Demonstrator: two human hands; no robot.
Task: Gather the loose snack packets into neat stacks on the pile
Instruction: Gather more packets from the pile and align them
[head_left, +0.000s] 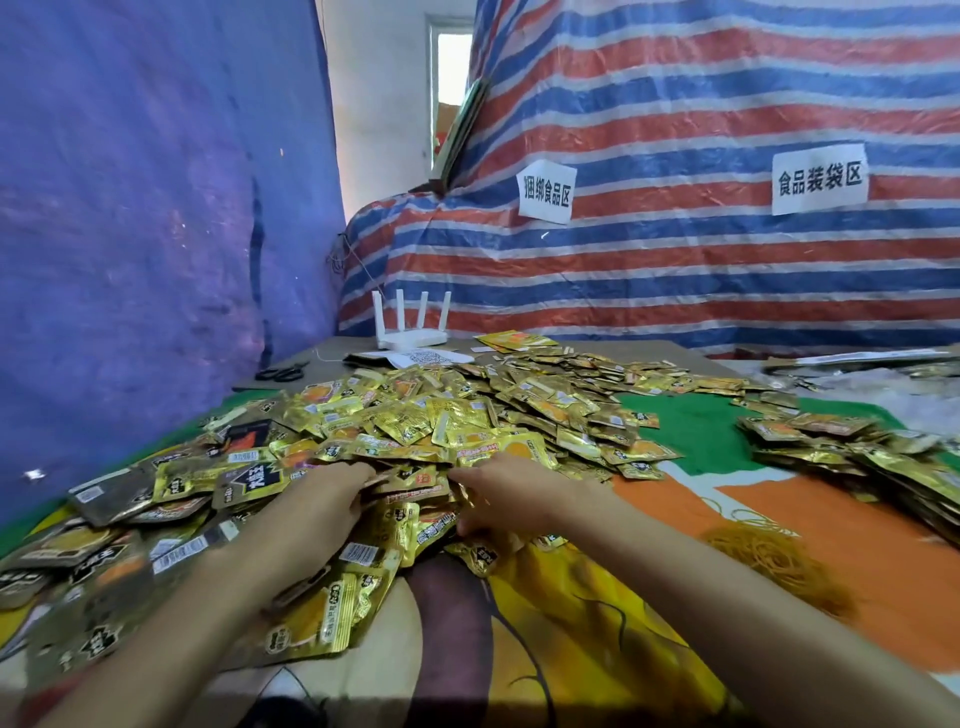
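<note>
- A small sign (546, 191) on the striped sheet (701, 270) reads 捆绑食品区.
- A big sign (820, 179) reads 食品装袋区.
- Gold snack packets (467, 415) lie in a heap in front of the person, with stacks (831, 447) at the right.
- The left hand (332, 499) lies flat on the packets.
- The right hand (498, 493) bends its fingers into them. I cannot tell if it holds any.

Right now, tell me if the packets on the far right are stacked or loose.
Stacked: the right-hand packets lie in overlapping layers, unlike the jumbled middle heap.
</note>
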